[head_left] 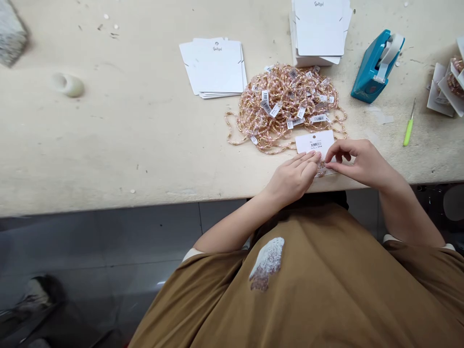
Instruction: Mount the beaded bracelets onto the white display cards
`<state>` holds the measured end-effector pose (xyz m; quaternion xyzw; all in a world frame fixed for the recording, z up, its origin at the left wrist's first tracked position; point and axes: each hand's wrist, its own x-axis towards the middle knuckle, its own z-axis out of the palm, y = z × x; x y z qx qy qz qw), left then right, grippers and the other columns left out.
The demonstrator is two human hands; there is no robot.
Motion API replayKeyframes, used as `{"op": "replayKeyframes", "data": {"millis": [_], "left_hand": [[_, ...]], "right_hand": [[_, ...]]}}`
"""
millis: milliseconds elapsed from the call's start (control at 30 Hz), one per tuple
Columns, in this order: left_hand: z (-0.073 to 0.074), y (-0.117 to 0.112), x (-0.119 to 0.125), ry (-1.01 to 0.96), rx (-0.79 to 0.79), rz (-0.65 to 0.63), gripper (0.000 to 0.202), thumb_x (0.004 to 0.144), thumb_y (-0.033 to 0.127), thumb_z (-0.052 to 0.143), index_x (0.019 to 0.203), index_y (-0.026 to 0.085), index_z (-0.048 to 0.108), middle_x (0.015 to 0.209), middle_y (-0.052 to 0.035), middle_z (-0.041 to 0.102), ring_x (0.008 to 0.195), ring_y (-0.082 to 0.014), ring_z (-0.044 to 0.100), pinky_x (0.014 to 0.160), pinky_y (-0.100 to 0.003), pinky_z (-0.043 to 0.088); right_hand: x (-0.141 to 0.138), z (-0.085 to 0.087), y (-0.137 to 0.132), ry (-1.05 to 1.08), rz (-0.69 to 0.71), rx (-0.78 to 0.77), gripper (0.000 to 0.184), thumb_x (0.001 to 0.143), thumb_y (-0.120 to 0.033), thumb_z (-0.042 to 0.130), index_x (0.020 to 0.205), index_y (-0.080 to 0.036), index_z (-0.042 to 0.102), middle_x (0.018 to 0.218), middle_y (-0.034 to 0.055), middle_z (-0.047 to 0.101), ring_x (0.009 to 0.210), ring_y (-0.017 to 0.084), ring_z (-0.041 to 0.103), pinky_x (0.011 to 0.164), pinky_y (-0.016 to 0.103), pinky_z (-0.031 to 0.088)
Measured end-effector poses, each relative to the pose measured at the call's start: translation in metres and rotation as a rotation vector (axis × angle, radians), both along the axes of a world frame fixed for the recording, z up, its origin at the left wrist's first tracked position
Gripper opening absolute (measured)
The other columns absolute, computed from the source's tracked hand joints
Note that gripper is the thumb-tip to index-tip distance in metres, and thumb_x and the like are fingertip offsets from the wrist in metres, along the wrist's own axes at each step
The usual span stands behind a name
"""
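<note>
A white card with a barcode label lies near the table's front edge, with a bit of beaded chain under its near side. My left hand rests with its fingers together on the card's near edge. My right hand pinches the card's right near corner where the beads show. Just behind the card sits a heap of pink and gold beaded necklaces with small barcode tags.
A stack of blank white cards lies to the left of the heap, and a taller stack at the back. A teal tape dispenser, a green-handled tool and finished cards are on the right. A pale round object lies at the left.
</note>
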<state>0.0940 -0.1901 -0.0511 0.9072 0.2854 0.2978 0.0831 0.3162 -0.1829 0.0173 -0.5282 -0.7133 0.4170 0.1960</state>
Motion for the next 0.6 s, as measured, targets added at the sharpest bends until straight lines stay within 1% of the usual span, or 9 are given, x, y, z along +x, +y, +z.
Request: {"op": "replayKeyframes", "data": {"millis": [67,133,200,300,467,600], "left_hand": [[0.0,0.0,0.001,0.0,-0.042,0.005,0.029,0.098,0.014,0.047,0.121,0.008,0.063,0.128,-0.0118,0.074,0.122,-0.0184,0.072,0.107,-0.033,0.066],[0.002,0.0,0.002,0.005,-0.027,0.028,0.032,0.098,0.016,0.047,0.124,0.007,0.062,0.124,-0.0114,0.076,0.118,-0.0171,0.074,0.106,-0.031,0.066],[0.004,0.001,0.005,-0.005,0.031,0.064,0.029,0.097,0.016,0.048,0.119,0.008,0.065,0.116,-0.009,0.079,0.11,-0.0148,0.077,0.101,-0.027,0.067],[0.009,0.002,0.01,-0.04,0.092,0.097,0.021,0.095,0.016,0.052,0.108,0.011,0.068,0.105,-0.0057,0.081,0.1,-0.0132,0.079,0.094,-0.024,0.069],[0.011,0.003,0.017,-0.078,0.131,0.129,0.016,0.089,0.014,0.056,0.099,0.011,0.068,0.096,-0.0041,0.081,0.093,-0.0145,0.079,0.085,-0.024,0.069],[0.009,0.002,0.022,-0.107,0.158,0.167,0.011,0.086,0.013,0.058,0.089,0.013,0.069,0.096,-0.0038,0.082,0.089,-0.0148,0.08,0.083,-0.024,0.069]], "right_hand": [[0.002,-0.007,-0.001,0.069,-0.081,-0.064,0.016,0.083,-0.033,0.075,0.092,-0.02,0.073,0.077,0.001,0.068,0.064,0.01,0.053,0.059,0.025,0.039],[0.002,-0.014,-0.003,0.12,-0.158,-0.107,0.021,0.08,-0.035,0.077,0.093,-0.019,0.074,0.077,0.0013,0.067,0.064,0.01,0.053,0.058,0.024,0.039],[0.0,-0.02,-0.007,0.16,-0.24,-0.125,0.023,0.078,-0.035,0.078,0.092,-0.018,0.071,0.077,0.001,0.066,0.066,0.009,0.055,0.058,0.024,0.041],[-0.004,-0.025,-0.013,0.157,-0.343,-0.092,0.021,0.078,-0.03,0.076,0.091,-0.018,0.064,0.078,-0.0007,0.065,0.066,0.009,0.057,0.06,0.022,0.042],[-0.01,-0.027,-0.017,0.076,-0.395,-0.035,0.019,0.078,-0.024,0.072,0.087,-0.018,0.056,0.072,-0.0038,0.061,0.059,0.006,0.052,0.057,0.022,0.039],[-0.013,-0.028,-0.017,0.008,-0.398,-0.011,0.02,0.076,-0.021,0.071,0.085,-0.018,0.053,0.07,-0.0042,0.06,0.057,0.006,0.051,0.058,0.022,0.04]]}}
